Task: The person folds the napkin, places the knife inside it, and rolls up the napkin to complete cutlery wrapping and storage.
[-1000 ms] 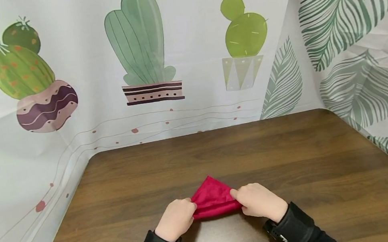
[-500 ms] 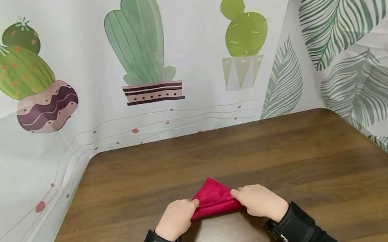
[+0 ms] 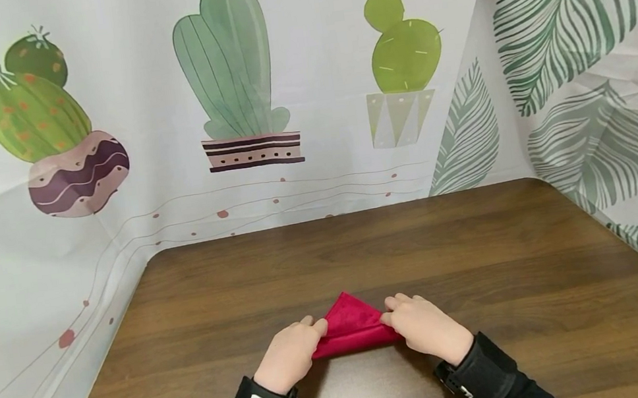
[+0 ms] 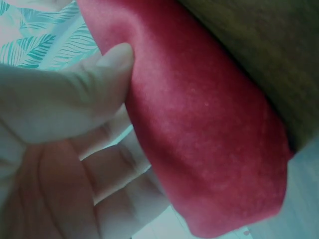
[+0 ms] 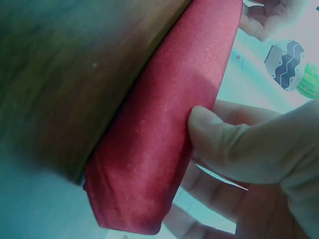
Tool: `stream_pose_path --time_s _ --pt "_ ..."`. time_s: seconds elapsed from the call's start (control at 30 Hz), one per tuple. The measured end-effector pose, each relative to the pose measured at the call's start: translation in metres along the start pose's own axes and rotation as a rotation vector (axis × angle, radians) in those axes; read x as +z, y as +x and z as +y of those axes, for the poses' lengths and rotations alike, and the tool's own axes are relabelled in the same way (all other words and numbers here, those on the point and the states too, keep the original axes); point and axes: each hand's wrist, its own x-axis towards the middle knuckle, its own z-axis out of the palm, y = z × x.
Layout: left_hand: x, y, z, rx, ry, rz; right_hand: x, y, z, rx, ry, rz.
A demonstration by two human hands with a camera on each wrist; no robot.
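A red cloth [image 3: 349, 328] lies on the table, its near edge rolled into a thick band and its far part a triangle with the tip pointing away. My left hand [image 3: 290, 355] holds the left end of the roll. The left thumb [image 4: 117, 64] presses on the red cloth [image 4: 194, 114] in the left wrist view, with the other fingers bent beside and behind it. At the right end, my right hand [image 3: 427, 325] holds the roll the same way. Its thumb [image 5: 207, 127] touches the cloth [image 5: 154, 129] in the right wrist view. Some fingertips are hidden behind the cloth.
The brown wooden table [image 3: 361, 247] stretches around the cloth on all sides. Behind it hangs a white curtain [image 3: 334, 124] printed with cacti and leaves. Both wrists wear black bands [image 3: 483, 365].
The near roll has turned slightly away from me and looks thicker. My left hand has shifted a little to the right. Fingers of both hands have lifted and loosened slightly.
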Motion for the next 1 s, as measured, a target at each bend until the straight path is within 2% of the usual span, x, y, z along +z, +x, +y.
stream_pose_path --time_s 0.33,0.67,0.83,1.0 --pt "-0.0029 0.0011 0.0011 0.011 0.048 0.051 0.001 0.0009 -0.0018 0.001 -0.037 0.068" --pt "0.0012 0.0022 0.0005 0.012 0.093 0.119 0.0031 0.0028 -0.0004 -0.01 -0.061 0.109" --pt "0.0026 0.0018 -0.0002 0.021 0.049 0.116 0.0046 0.0027 -0.0001 -0.006 -0.02 0.1" --pt "0.0003 0.0015 0.0005 0.025 0.048 0.062 0.0041 0.0021 0.0001 -0.001 -0.008 0.074"
